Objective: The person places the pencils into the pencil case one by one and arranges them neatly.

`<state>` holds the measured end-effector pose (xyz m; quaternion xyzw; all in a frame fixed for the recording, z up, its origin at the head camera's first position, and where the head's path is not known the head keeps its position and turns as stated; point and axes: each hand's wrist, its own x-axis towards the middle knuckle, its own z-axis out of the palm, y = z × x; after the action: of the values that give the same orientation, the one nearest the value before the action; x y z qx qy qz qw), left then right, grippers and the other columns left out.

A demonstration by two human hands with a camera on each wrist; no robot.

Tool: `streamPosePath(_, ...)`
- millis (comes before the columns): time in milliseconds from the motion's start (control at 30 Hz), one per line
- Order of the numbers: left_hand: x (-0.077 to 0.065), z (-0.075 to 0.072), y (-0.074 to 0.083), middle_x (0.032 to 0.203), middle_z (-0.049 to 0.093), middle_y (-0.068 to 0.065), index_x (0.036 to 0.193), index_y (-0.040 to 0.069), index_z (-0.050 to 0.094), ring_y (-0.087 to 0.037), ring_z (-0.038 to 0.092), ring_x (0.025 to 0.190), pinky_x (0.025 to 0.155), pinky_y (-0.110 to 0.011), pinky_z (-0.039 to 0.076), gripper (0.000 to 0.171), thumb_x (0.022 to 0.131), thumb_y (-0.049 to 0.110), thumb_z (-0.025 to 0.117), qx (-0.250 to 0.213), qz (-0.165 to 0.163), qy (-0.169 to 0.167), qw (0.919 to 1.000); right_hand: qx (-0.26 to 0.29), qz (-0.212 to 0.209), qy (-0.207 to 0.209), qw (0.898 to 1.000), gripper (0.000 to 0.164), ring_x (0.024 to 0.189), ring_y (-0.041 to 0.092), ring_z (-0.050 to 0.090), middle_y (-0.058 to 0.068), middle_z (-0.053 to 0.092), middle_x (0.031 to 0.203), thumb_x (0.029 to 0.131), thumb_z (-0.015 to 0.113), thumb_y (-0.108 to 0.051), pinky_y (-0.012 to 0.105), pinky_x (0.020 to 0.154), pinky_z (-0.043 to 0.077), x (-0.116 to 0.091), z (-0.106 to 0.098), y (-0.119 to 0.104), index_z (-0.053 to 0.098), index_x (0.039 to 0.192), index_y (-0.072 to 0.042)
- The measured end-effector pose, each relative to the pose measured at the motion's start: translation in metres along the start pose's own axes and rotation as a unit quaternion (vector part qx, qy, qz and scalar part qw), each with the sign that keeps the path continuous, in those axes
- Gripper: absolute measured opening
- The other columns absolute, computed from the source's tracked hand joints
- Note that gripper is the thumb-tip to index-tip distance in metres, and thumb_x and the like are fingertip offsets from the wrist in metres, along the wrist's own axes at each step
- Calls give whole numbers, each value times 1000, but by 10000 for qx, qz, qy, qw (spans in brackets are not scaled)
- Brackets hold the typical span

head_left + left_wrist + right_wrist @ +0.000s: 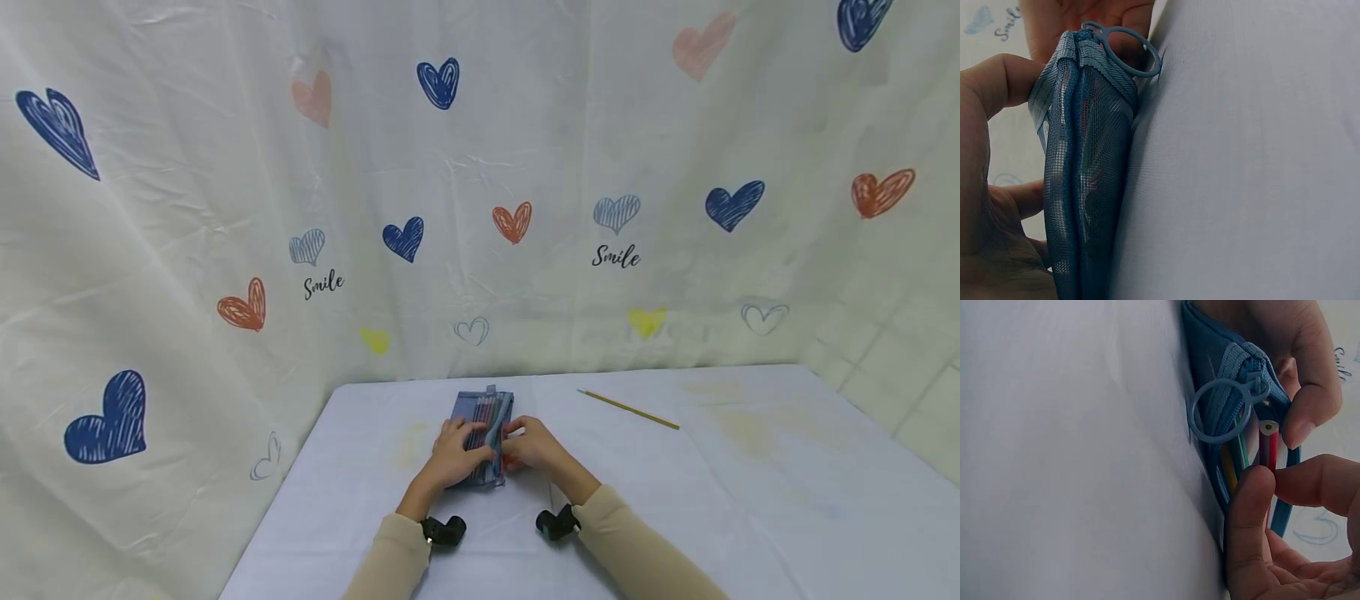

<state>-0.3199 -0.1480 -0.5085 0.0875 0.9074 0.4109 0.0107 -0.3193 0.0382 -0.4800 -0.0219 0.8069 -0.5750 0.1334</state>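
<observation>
A blue mesh pencil pouch (467, 406) with several pencils inside lies flat on the table. My left hand (452, 454) lies over its left part and grips it, the thumb (1316, 403) at the edge of the open zipper side. At that opening, my right hand (529, 445) pinches a red pencil (1272, 449) between thumb and index finger. The pencil's flat end points up toward the pouch's corner, and its lower part is hidden by the fingers. A blue ring pull (1132, 53) hangs from the zipper at the near corner.
A yellow pencil (630, 408) lies on the white tablecloth (697, 517) to the right of the pouch. Behind the table hangs a white curtain (540, 292) printed with hearts.
</observation>
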Motion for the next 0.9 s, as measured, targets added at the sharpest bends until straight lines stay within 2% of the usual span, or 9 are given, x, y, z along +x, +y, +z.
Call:
streamPosePath(300,-2,0,1,164,32,-25,141,18,60,-52,14,155,115,-77,17,67,80,44,69,27,84,32,10000,307,-159,-232,9991,41,70,17,71,17,72,90,87,63,5,31,67,61,2,-1,5,56,127,8)
streamPosePath(533,-2,-1,1,164,31,-25,141,18,60,-53,11,155,115,-78,16,67,79,44,69,18,71,33,10000,403,-513,-689,9955,33,82,20,72,19,72,101,92,60,3,37,76,63,0,-6,7,60,124,13)
streamPosePath(667,-1,0,0,165,30,-23,142,18,60,-52,10,156,115,-78,14,68,80,44,69,-5,11,12,10000,353,-561,-928,9935,32,85,21,71,18,71,104,96,58,0,37,76,62,1,-10,7,60,125,13)
streamPosePath(900,0,0,1,166,29,-22,143,20,59,-51,11,156,115,-78,16,68,81,45,71,21,-74,24,10000,196,-475,-859,9950,30,84,21,68,18,68,110,97,60,-3,37,77,62,4,-18,7,63,124,9)
